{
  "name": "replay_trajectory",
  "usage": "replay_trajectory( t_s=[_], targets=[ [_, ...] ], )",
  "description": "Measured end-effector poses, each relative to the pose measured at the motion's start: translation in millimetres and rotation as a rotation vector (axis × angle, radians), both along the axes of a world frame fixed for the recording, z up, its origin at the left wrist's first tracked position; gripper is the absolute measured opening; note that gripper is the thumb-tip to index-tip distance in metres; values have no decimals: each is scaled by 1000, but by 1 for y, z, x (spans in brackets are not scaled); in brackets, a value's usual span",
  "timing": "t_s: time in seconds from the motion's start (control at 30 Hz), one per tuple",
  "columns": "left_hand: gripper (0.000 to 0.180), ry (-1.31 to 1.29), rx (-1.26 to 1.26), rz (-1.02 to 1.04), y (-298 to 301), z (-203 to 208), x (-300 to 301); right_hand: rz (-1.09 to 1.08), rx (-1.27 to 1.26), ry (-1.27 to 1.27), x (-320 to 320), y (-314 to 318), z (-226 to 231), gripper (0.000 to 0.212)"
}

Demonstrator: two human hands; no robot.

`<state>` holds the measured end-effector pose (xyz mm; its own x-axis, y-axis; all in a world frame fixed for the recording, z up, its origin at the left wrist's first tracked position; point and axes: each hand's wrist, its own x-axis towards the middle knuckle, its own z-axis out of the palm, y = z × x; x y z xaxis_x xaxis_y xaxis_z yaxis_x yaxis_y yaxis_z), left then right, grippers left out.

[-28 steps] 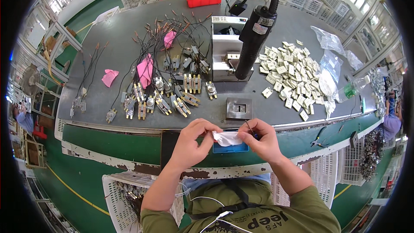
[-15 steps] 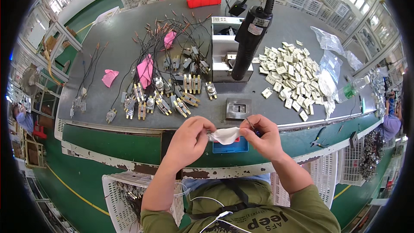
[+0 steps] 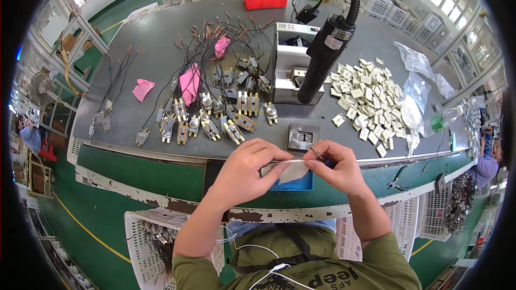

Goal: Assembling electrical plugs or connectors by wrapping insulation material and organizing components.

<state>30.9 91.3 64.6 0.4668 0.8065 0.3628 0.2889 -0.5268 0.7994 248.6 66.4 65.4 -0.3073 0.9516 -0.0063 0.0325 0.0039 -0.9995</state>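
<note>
At the table's front edge, my left hand [image 3: 250, 172] pinches a thin, soft white piece of cloth or film [image 3: 293, 172] between thumb and fingers. My right hand [image 3: 339, 167] is closed at the cloth's other end. A slim dark metal tool [image 3: 317, 154] sticks out between the right fingers, its kind unclear; something small and blue shows under them. Below the cloth is a blue tray [image 3: 295, 185], partly hidden by my hands. Just beyond my fingertips stands a metal block fixture [image 3: 303, 136] with a rectangular recess.
Wired switch-like parts [image 3: 209, 121] with pink slips lie at left; a heap of cream rectangular pieces [image 3: 368, 99] is at right. A black electric screwdriver [image 3: 325, 59] hangs before a white machine [image 3: 285, 64]. Pliers [image 3: 398, 178] and a plastic bottle [image 3: 446, 119] are at right.
My left hand has moved right, closer to the right hand, and turned over the cloth. The cloth sagged between the hands before; now its top edge is straighter. The head view has shifted slightly.
</note>
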Motion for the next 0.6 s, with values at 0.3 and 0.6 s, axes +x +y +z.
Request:
replay_trajectory(
  t_s=[0.3, 0.6],
  targets=[
    [15, 138, 216, 72, 9, 9, -13, -5, 62, -39, -6, 6, 13, 15],
    [16, -257, -246, -37, 13, 3, -22, -28, 55, 58, -9, 8, 17, 19]
  ],
)
